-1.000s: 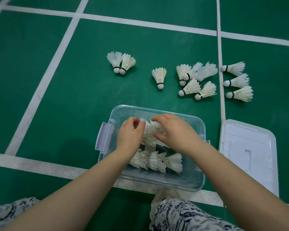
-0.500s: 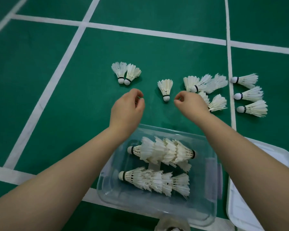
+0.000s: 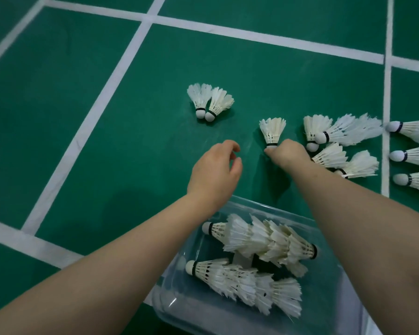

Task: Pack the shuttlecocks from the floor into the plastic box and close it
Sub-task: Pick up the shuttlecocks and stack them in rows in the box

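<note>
Pair of shuttlecocks point(image 3: 209, 101) lies furthest left on the green floor point(image 3: 58, 146), corks toward the person, feathers away.

Left hand point(image 3: 214, 171) hovers just short of that pair, fingers loosely curled, half open, holding nothing. The pair sits up and slightly left of it, apart, no contact.

Single shuttlecock point(image 3: 272, 130) is next, long axis running away from the person, cork at the near end. Right hand point(image 3: 287, 153) is right at that cork, fingers pinched together on or around it. The cork is hidden by the fingertips, so can't confirm an actual grip.

Further right: a loose cluster of shuttlecocks point(image 3: 341, 141), then three more point(image 3: 414, 153) past the white line, corks pointing left.

Plastic box point(image 3: 177, 293) is bottom centre, open, holding two nested rows of shuttlecocks point(image 3: 254, 259) lying sideways.

Judgement: right hand is nearer its target and needs only to close and lift; left needs a short reach forward. Box sits directly behind both wrists.
</note>
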`<state>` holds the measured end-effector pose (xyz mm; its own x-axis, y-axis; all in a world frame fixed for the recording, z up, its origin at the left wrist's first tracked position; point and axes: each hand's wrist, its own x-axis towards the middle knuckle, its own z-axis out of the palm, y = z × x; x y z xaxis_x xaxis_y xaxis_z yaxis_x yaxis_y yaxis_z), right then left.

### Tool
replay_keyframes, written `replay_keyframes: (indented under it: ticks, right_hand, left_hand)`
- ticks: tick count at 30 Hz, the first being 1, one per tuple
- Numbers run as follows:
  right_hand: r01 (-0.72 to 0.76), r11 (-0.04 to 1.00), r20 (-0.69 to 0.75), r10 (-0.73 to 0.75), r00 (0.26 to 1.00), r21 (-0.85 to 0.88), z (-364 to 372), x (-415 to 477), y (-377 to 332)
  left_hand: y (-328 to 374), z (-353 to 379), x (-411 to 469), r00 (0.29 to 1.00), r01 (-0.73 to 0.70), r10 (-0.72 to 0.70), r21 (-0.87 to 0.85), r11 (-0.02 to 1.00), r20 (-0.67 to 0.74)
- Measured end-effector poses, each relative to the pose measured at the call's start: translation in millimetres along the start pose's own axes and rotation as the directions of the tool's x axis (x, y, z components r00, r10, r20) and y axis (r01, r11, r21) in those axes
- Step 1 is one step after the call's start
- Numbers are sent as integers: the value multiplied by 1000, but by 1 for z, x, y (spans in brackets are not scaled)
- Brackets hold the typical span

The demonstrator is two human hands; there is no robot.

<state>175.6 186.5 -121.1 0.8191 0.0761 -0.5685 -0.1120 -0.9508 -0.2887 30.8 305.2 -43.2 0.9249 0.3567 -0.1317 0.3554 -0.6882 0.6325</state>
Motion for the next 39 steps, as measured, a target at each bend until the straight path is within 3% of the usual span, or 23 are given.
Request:
replay_keyframes:
  ticks: [6, 11, 15, 19, 23, 27, 30, 32, 35, 39]
  right_hand:
    - [21, 1000, -17, -21, 1000, -8, 2, -3, -2]
    - [214, 975, -63, -210, 976, 64, -6, -31, -9]
    - [407, 911, -127, -396, 909, 72, -23, -85, -15]
    - [595, 793, -150, -609, 779, -131, -39, -150, -12]
    - [671, 678, -113, -724, 680, -300, -47, -189, 1]
    - [681, 649, -68, -739, 670, -338, -42, -209, 9]
    - [675, 661, -35, -723, 690, -328, -26, -217, 12]
    - [661, 694, 5, -689, 725, -287, -11, -219, 16]
    - [634, 714, 78, -644, 761, -296, 12, -217, 24]
    - [641, 644, 92, -672, 735, -419, 34, -214, 30]
  left_hand:
    - [-3, 0, 0, 1000, 0, -1, -43, 999, -19]
    - [-3, -4, 1, 998, 40, -44, -108, 993, -42]
    - [1, -13, -5, 995, 31, -45, -160, 987, -85]
    - [11, -39, -17, 984, 4, -56, -293, 956, -169]
    - [21, -64, -34, 991, 69, -108, -409, 910, -73]
    - [18, -70, -56, 989, 140, -100, -441, 887, 111]
    - [11, -66, -73, 977, 206, -156, -470, 859, 142]
    - [5, -64, -82, 977, 213, -194, -415, 885, 88]
    - [-6, -64, -90, 988, 147, -153, -134, 980, -35]
    - [-11, -58, -96, 994, 102, -100, 61, 993, -38]
